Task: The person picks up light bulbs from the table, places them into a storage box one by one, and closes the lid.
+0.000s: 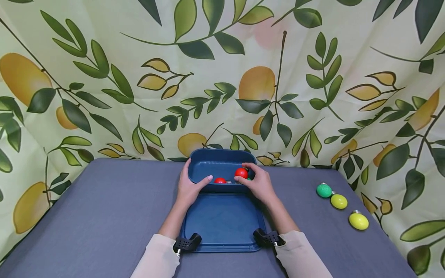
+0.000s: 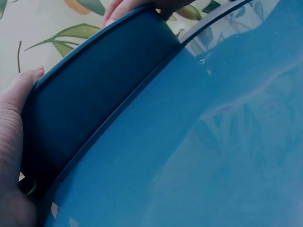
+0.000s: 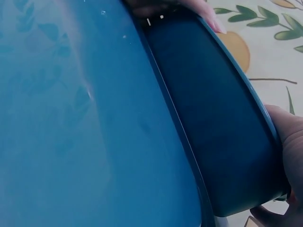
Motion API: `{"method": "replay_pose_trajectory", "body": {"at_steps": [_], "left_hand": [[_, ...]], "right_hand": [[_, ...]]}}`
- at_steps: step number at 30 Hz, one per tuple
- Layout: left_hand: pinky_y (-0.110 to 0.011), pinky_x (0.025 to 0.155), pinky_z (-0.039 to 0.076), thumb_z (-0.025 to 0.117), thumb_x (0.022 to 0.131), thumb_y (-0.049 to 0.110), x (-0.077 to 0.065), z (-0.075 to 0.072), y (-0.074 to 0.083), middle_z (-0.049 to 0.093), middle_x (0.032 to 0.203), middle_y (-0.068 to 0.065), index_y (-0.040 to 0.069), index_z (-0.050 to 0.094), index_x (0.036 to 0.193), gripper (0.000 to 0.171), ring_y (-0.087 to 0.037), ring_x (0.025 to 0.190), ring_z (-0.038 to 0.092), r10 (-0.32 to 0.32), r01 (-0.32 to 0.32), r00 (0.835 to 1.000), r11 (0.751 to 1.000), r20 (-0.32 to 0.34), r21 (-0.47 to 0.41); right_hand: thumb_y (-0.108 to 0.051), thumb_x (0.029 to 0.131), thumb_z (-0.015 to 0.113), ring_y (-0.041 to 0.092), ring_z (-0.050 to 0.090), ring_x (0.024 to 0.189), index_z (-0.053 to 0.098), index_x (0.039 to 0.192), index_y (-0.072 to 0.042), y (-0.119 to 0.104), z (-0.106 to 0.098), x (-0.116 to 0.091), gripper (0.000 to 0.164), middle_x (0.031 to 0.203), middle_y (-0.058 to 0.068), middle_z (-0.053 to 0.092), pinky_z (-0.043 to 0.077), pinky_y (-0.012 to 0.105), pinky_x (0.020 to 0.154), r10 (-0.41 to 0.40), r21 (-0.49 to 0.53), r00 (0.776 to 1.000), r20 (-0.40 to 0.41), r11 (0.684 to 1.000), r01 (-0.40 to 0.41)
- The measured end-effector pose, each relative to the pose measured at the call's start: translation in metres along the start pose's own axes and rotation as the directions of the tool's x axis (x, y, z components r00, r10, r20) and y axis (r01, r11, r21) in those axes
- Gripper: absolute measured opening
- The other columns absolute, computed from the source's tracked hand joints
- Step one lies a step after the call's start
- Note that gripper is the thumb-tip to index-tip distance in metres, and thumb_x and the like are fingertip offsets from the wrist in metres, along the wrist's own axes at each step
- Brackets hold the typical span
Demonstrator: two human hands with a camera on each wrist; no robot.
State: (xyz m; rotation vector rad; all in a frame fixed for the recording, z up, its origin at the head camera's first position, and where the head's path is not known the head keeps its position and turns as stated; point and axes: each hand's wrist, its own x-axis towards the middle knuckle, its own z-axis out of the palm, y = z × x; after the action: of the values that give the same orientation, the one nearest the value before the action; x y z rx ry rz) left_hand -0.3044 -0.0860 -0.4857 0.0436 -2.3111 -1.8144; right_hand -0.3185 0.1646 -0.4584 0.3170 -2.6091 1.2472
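Note:
A dark blue box stands at the back of the table, its open top showing two red balls, one near the right thumb and another lower at the front. Bits of silver and green show beside them. My left hand grips the box's left end, its thumb over the rim. At the other end my right hand holds the box, thumb on the rim and fingers around the outside. A flat, glossy blue tray or lid lies in front of the box, beneath the wrists.
Towards the right table edge lie a green ball and two yellow balls, one beside it and one nearer, all with silver caps. A leaf-patterned cloth hangs behind the grey table.

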Motion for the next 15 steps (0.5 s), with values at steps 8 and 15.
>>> {"method": "replay_pose_trajectory", "body": {"at_steps": [8, 15], "left_hand": [[-0.064, 0.123, 0.021, 0.082, 0.082, 0.038, -0.001, -0.002, 0.001, 0.022, 0.168, -0.011, 0.023, 0.024, 0.161, 0.099, -0.035, 0.153, 0.024, 0.002, -0.002, 1.000, 1.000, -0.003, 0.002], [-0.064, 0.123, 0.022, 0.082, 0.083, 0.038, 0.000, -0.001, 0.000, 0.023, 0.168, -0.011, 0.023, 0.023, 0.161, 0.099, -0.035, 0.153, 0.025, 0.000, 0.000, 1.000, 1.000, 0.000, 0.002]], "right_hand": [[-0.031, 0.084, 0.083, 0.034, 0.057, 0.131, 0.069, 0.128, -0.007, -0.004, 0.002, 0.001, 0.053, 0.140, 0.010, 0.065, 0.053, 0.050, 0.100, 0.010, -0.011, 1.000, -0.013, 1.000, -0.010], [-0.031, 0.082, 0.084, 0.034, 0.063, 0.113, 0.073, 0.123, -0.009, -0.012, 0.007, 0.002, 0.048, 0.132, 0.015, 0.069, 0.055, 0.038, 0.079, 0.080, -0.073, 0.995, -0.064, 0.994, -0.085]]}}
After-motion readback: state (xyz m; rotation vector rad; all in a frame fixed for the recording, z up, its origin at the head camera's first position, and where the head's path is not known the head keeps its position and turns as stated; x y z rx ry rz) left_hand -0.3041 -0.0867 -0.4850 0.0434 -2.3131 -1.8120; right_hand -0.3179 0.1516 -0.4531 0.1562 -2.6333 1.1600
